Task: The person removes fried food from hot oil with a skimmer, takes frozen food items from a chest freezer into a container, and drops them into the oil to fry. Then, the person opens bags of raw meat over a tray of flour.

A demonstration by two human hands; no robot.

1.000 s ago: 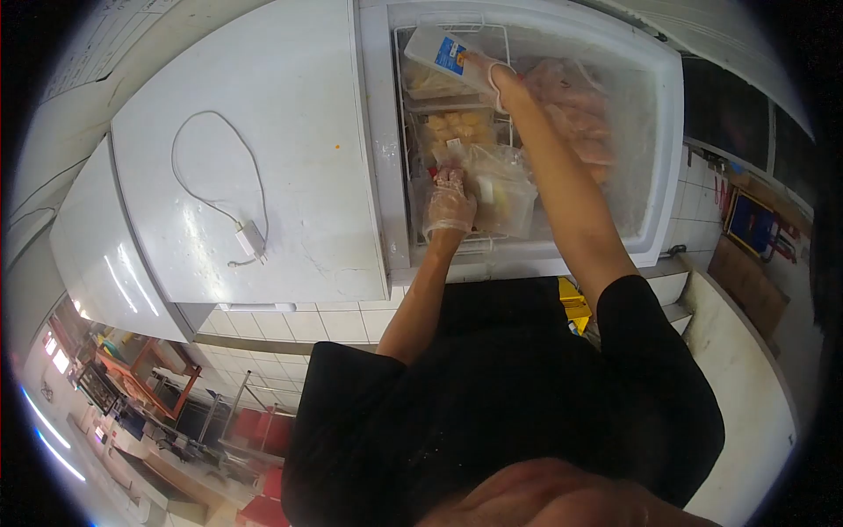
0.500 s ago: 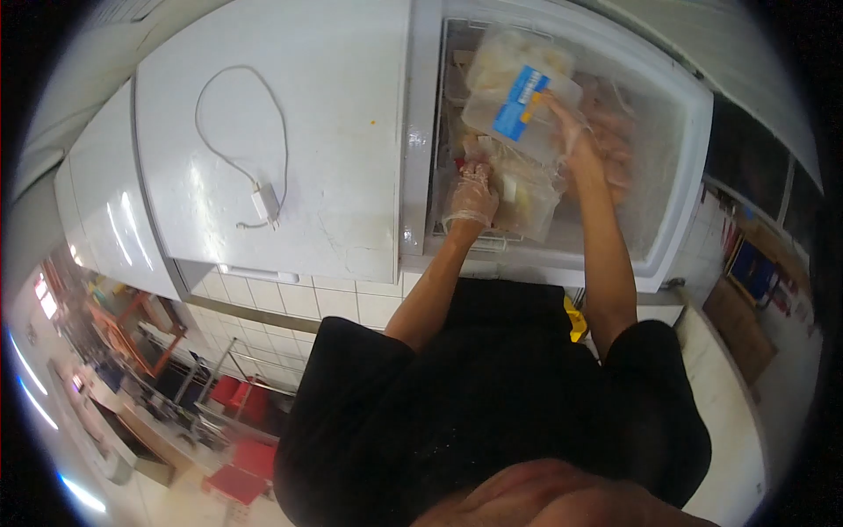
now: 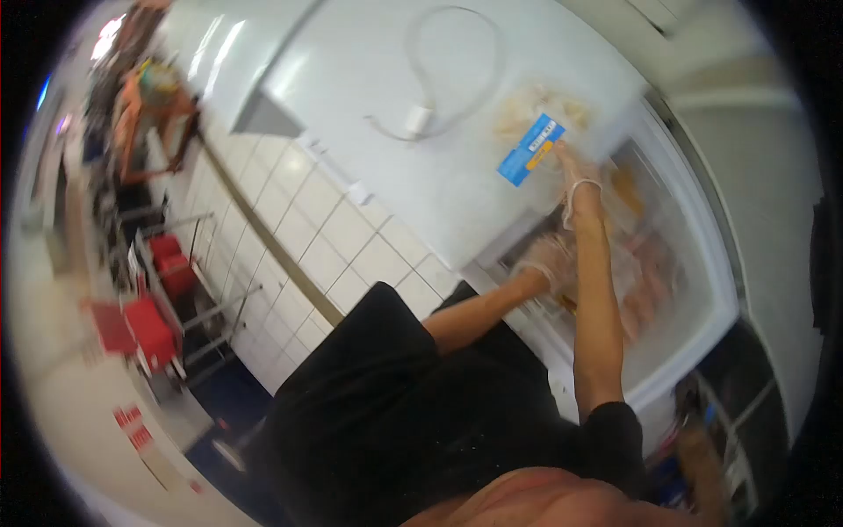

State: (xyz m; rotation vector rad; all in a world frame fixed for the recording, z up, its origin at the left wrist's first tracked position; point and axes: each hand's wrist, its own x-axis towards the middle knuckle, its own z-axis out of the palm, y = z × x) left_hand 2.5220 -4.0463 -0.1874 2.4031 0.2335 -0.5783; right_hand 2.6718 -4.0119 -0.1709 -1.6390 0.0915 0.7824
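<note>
As seen from above, translucent food pack (image 3: 533, 149) with blue label (image 3: 515, 169), gripped at one end in the closed fingers of the plastic-gloved right hand (image 3: 577, 171), over the white panel (image 3: 351, 70) beside the opening of the chest freezer (image 3: 724, 303). Held by the end, presumably to leave label and contents uncovered. Low among clear bags (image 3: 622, 268) at the opening, plastic-gloved left hand (image 3: 548, 256), perhaps for steadying them; too blurred to tell whether open or closed. Well apart on the panel, white charger (image 3: 418, 120) with looped cord (image 3: 500, 57), probably set there for a dry, flat surface. Appearance of the pack: clear-walled, softly blurred, bright blue label with white print and orange-yellow patch; at the far side, pale yellow food (image 3: 549, 104), impossible to assign to this pack or another. Inside the freezer, pinkish pieces (image 3: 645, 299).
</note>
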